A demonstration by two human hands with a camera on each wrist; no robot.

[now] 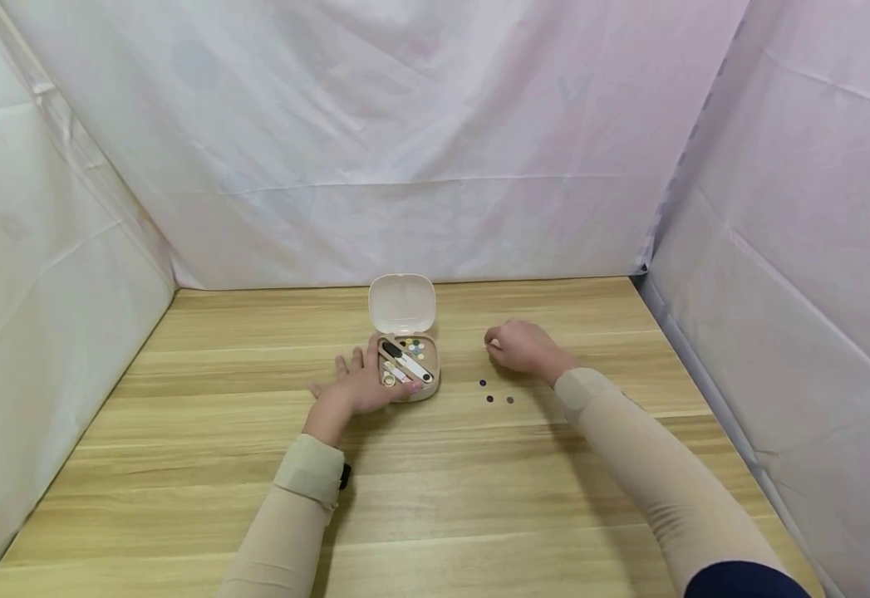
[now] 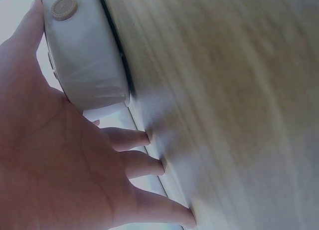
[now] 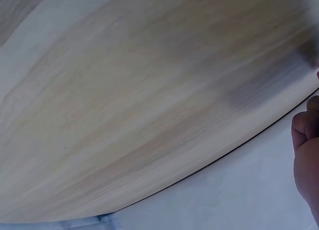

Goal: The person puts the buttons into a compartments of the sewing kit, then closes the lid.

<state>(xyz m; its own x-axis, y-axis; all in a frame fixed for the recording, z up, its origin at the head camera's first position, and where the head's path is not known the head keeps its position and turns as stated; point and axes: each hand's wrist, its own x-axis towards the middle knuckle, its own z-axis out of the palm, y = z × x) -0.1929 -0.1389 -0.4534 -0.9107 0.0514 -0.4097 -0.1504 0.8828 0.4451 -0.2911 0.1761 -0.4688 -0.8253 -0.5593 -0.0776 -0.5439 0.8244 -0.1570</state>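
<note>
An open sewing kit box (image 1: 435,384) stands on the table with its pale lid (image 1: 402,305) raised at the back. Inside lie thread snips (image 1: 410,363), several colored buttons (image 1: 415,346) and a small ring-shaped piece (image 1: 389,380). My left hand (image 1: 356,389) rests against the box's left side, thumb along its front and the other fingers spread toward the table. In the left wrist view, the thumb lies at the box (image 2: 87,55) rim. Right of the box, my right hand (image 1: 522,345) pinches a small pale thing (image 1: 490,343), mostly covered by the fingertips.
Three dark buttons (image 1: 490,399) lie on the wooden table (image 1: 435,498), between the box and the right forearm. White cloth (image 1: 420,149) hangs behind the table's far edge and along both sides. A round latch knob (image 2: 64,8) sticks out from the box front.
</note>
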